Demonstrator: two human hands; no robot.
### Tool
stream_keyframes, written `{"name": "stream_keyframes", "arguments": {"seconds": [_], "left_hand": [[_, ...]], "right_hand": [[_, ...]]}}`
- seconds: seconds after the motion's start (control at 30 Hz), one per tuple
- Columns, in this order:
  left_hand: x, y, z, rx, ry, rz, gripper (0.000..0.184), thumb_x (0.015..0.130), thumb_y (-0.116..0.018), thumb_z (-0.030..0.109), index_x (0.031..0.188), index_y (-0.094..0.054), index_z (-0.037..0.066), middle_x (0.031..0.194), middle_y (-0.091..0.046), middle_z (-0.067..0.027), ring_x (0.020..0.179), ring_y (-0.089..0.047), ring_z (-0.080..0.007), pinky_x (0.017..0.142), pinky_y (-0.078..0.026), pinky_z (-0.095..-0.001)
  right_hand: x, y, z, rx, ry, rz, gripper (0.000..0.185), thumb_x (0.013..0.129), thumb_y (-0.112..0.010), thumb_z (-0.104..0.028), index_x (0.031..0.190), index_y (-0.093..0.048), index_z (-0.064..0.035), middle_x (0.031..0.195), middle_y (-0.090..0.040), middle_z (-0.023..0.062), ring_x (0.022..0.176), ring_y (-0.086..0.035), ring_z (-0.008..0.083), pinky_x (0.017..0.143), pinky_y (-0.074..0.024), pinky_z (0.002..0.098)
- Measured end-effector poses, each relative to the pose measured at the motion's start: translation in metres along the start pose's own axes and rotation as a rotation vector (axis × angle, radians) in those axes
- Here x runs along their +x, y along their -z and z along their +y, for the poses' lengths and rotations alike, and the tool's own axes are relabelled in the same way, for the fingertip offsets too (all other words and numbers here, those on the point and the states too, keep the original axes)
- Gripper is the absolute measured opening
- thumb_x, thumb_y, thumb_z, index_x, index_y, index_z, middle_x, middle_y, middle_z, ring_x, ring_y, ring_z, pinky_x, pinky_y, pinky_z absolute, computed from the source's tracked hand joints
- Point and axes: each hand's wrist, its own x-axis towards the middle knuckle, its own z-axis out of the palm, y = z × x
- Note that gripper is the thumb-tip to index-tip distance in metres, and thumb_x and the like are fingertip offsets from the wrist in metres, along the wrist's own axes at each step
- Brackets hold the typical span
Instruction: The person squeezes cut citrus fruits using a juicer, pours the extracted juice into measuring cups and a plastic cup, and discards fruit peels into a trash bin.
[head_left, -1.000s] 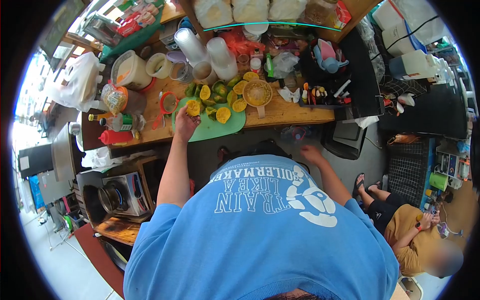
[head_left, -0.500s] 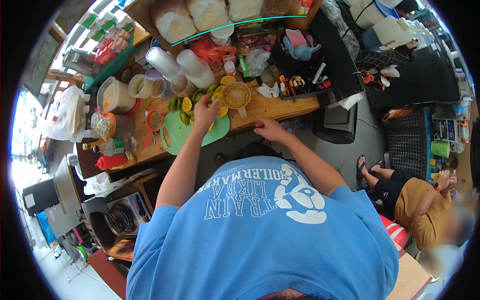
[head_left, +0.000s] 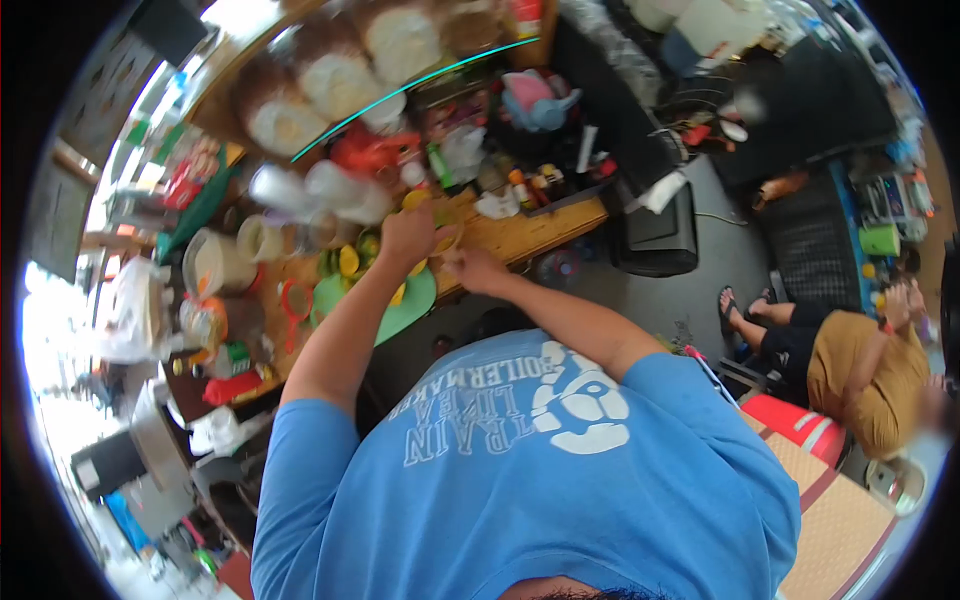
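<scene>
Left hand [head_left: 408,238] is reached over the worktop toward eleven o'clock of the frame, curled palm down; its fingertips blur at the juicer, so I can't tell whether they pinch a fruit half. Right hand [head_left: 478,272] comes in from five o'clock of the dish, fingers bent close to its handle, the grip unclear. Between them lies the handled juicer [head_left: 452,237], on the wooden table [head_left: 540,236] just past the green board [head_left: 409,316]. Looks to me like setting up at the juicer, with the next move calling for a steadied handle and pressure straight down. That handle points roughly to five o'clock, the long axis running back through the bowl toward eleven. Cut fruit halves [head_left: 348,261] sit around nine o'clock of the left hand.
</scene>
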Motion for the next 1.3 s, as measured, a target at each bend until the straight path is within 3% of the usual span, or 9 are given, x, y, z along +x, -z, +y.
{"name": "stream_keyframes", "arguments": {"seconds": [0.1,0.17,0.2,0.27,0.53,0.93,1.0,1.1,1.3], "left_hand": [[0.013,-0.014,-0.011,0.161,-0.122,-0.052,0.062,0.09,-0.056,0.062,0.103,-0.065,0.002,0.09,-0.072,-0.0172,0.085,-0.071,-0.0352,0.069,-0.056,-0.0476],[0.016,-0.013,-0.013,0.191,-0.168,-0.085,0.063,0.092,-0.052,0.061,0.105,-0.067,0.002,0.094,-0.072,-0.0195,0.086,-0.07,-0.0362,0.075,-0.055,-0.0492],[0.015,-0.014,-0.013,0.165,-0.214,-0.012,0.061,0.092,-0.053,0.06,0.105,-0.067,0.002,0.091,-0.072,-0.0194,0.084,-0.071,-0.0358,0.072,-0.056,-0.0491],[0.021,-0.019,-0.007,0.229,-0.173,-0.036,0.059,0.092,-0.053,0.059,0.106,-0.067,0.003,0.081,-0.072,-0.0175,0.076,-0.071,-0.0355,0.064,-0.056,-0.0479],[0.017,-0.032,0.006,0.198,0.042,0.113,0.059,0.097,-0.046,0.048,0.076,-0.076,0.001,0.084,-0.073,-0.0218,0.081,-0.073,-0.038,0.075,-0.056,-0.0492],[0.026,-0.013,0.009,0.35,-0.045,-0.171,0.051,0.099,-0.044,0.044,0.09,-0.075,0.005,0.092,-0.074,-0.0189,0.091,-0.071,-0.0355,0.079,-0.055,-0.0496],[0.021,-0.01,0.006,0.434,-0.359,0.223,0.048,0.098,-0.046,0.048,0.105,-0.068,0.006,0.101,-0.071,-0.0184,0.103,-0.065,-0.034,0.082,-0.051,-0.0512],[0.031,-0.005,-0.006,0.474,-0.527,0.008,0.051,0.095,-0.05,0.053,0.112,-0.06,0.006,0.108,-0.067,-0.0176,0.11,-0.06,-0.033,0.083,-0.049,-0.051],[0.039,-0.004,-0.015,0.469,-0.548,-0.133,0.059,0.089,-0.056,0.059,0.106,-0.062,0.003,0.094,-0.07,-0.0156,0.089,-0.069,-0.0329,0.079,-0.052,-0.0466]], "right_hand": [[-0.004,0.012,-0.007,0.109,-0.02,-0.145,0.047,0.095,-0.056,-0.049,0.123,-0.066,-0.0126,0.116,-0.07,0.0152,0.109,-0.066,0.0354,0.091,-0.0517,0.0465],[0.024,-0.034,0.038,0.081,0.255,0.013,0.044,0.095,-0.055,-0.048,0.121,-0.067,-0.0138,0.105,-0.073,0.0148,0.099,-0.069,0.0328,0.085,-0.0538,0.046],[-0.004,0.008,0.004,0.241,0.078,-0.102,0.039,0.095,-0.056,-0.044,0.112,-0.07,-0.0118,0.094,-0.073,0.0154,0.088,-0.07,0.0336,0.076,-0.0543,0.0475],[0.007,-0.008,0.018,0.208,0.237,0.019,0.036,0.092,-0.057,-0.041,0.094,-0.071,-0.0073,0.091,-0.071,0.0209,0.082,-0.068,0.0396,0.072,-0.0519,0.051],[-0.005,0.017,0.004,0.021,0.095,0.002,0.039,0.092,-0.06,-0.038,0.101,-0.069,-0.0021,0.097,-0.071,0.0234,0.095,-0.067,0.0428,0.081,-0.0518,0.052],[-0.021,0.03,-0.01,0.006,0.016,-0.021,0.041,0.094,-0.059,-0.039,0.109,-0.069,-0.0023,0.105,-0.069,0.0233,0.102,-0.065,0.042,0.087,-0.0506,0.0504],[-0.017,0.027,-0.007,0.011,0.01,-0.027,0.04,0.094,-0.06,-0.039,0.108,-0.069,-0.0025,0.105,-0.07,0.0231,0.102,-0.065,0.0419,0.086,-0.0506,0.0503],[-0.014,0.022,-0.004,0.009,0.004,-0.045,0.04,0.095,-0.059,-0.04,0.107,-0.069,-0.0027,0.104,-0.07,0.0229,0.101,-0.065,0.0419,0.086,-0.0505,0.0502],[-0.017,0.029,-0.011,0.013,0.01,-0.048,0.042,0.097,-0.057,-0.042,0.108,-0.068,-0.0029,0.103,-0.07,0.0221,0.1,-0.066,0.0412,0.085,-0.0502,0.0502]]}}
